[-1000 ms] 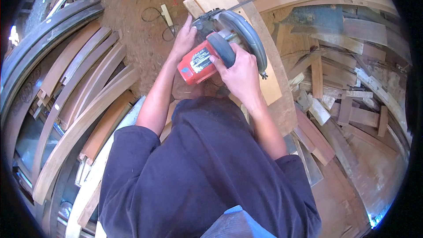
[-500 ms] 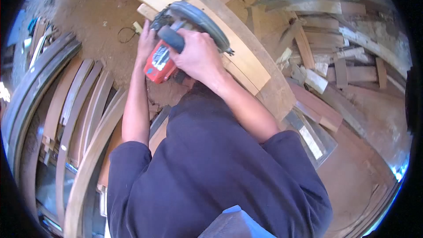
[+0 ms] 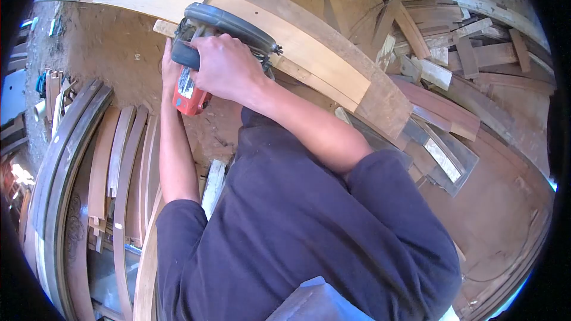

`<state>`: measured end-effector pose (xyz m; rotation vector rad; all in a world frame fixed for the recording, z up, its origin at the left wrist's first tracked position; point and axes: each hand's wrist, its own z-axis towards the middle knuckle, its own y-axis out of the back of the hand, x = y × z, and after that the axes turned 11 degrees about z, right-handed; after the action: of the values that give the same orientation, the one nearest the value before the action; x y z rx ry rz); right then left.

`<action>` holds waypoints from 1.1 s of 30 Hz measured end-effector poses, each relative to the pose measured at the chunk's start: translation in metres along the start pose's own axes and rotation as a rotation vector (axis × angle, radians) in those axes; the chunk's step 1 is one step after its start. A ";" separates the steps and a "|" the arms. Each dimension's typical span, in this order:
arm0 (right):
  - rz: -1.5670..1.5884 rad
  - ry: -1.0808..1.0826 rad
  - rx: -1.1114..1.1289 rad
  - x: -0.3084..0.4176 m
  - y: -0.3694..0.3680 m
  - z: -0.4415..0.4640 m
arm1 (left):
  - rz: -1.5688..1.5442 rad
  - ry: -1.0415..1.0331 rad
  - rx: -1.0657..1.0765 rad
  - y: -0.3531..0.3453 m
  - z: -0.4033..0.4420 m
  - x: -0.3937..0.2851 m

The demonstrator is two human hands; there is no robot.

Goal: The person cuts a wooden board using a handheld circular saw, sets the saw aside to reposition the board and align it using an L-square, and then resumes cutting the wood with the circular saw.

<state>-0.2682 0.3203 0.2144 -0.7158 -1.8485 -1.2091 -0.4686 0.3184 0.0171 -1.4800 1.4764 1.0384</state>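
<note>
Your dark shirt (image 3: 321, 208) occupies the lower centre of the view. Forward of it, your right forearm (image 3: 303, 113) extends across to the circular saw (image 3: 235, 22). Your right hand (image 3: 229, 65) grips the saw from above, with the fingers wrapped around its black rear handle (image 3: 185, 56). The red motor housing (image 3: 189, 102) projects toward you, below that handle.

Your left arm extends along the left side of the saw. Your left hand (image 3: 170, 70) is beside the handle, just below the end of a small wooden block (image 3: 164, 28). The saw conceals most of its fingers, so whether they pinch the block or only rest near it cannot be told.

The saw is positioned at the near edge of a long pale board (image 3: 324, 59), with its dark guard over the wood. The board lies along a wider brown plank (image 3: 383, 96). Curved timbers (image 3: 98, 160) are stacked to the left on the earth floor (image 3: 110, 41). Farther off to the right, wood offcuts (image 3: 470, 56) lie in a loose pile.
</note>
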 end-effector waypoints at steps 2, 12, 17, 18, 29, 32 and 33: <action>-0.008 -0.009 0.007 0.006 -0.007 0.012 | 0.118 -0.004 0.007 0.012 0.005 -0.006; 0.031 -0.041 0.045 0.036 -0.022 0.054 | 0.087 0.028 -0.006 0.082 0.051 0.033; 0.051 -0.039 0.093 0.051 -0.031 0.083 | 0.188 0.006 0.001 0.101 0.054 0.000; 0.048 -0.066 0.124 0.055 -0.031 0.088 | 0.046 0.036 0.017 0.102 0.057 -0.007; 0.015 -0.141 0.087 0.107 -0.054 0.107 | 0.062 0.053 -0.095 0.117 0.069 -0.029; 0.011 -0.104 0.042 0.107 -0.050 0.111 | 0.102 -0.014 -0.105 0.117 0.072 -0.040; -0.002 -0.119 0.042 0.110 -0.048 0.114 | 0.157 0.014 -0.091 0.118 0.076 -0.043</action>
<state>-0.3996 0.4110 0.2595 -0.7776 -1.9666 -1.1476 -0.5878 0.4024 0.0321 -1.4547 1.5946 1.2052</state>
